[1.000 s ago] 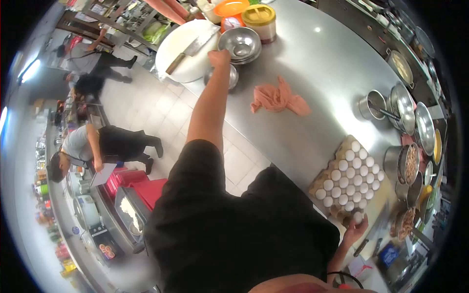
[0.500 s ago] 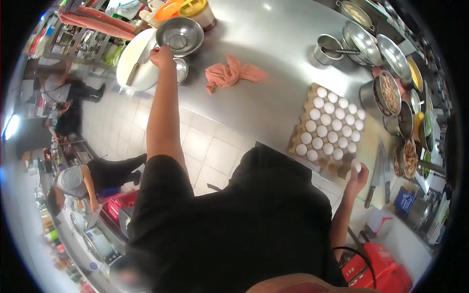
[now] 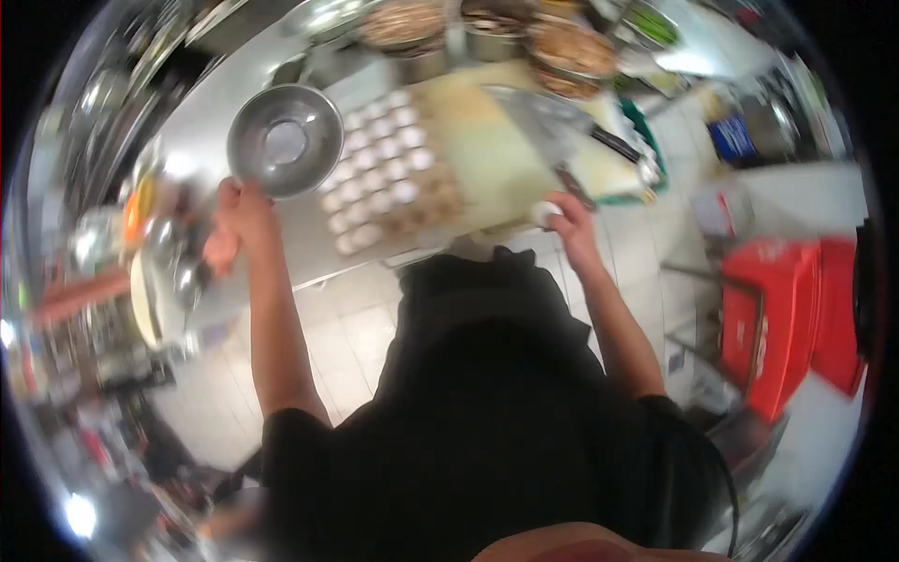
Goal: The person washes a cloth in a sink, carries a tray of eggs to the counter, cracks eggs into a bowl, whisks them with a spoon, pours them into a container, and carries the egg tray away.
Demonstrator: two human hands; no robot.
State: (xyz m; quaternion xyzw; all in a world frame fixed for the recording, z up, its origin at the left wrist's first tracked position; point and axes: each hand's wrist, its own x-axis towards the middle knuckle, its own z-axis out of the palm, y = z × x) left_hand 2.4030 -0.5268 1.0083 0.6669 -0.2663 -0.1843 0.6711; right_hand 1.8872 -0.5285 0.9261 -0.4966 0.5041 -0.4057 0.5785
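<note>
My left hand (image 3: 249, 214) grips the near rim of a steel mixing bowl (image 3: 251, 131) and holds it over the steel counter, beside the egg tray. In the bowl's bottom is a pale round patch, blurred. My right hand (image 3: 574, 228) is closed around a white egg (image 3: 545, 214), just off the counter's near edge. Between the hands lies a cardboard egg tray (image 3: 440, 199) with rows of white eggs (image 3: 376, 178); its near right cells hold none. A pinkish cloth (image 3: 221, 247) lies close by my left hand.
Right of the tray, two knives (image 3: 613, 142) lie on a pale cutting board (image 3: 464, 140). Filled pots (image 3: 403, 28) line the counter's far side. A red crate (image 3: 763, 314) stands at the right. At the left is a round white board (image 3: 147, 300).
My left hand has taken the steel bowl from the counter's left end and brought it rightward to the egg tray. My view has turned right. My right hand still holds the egg.
</note>
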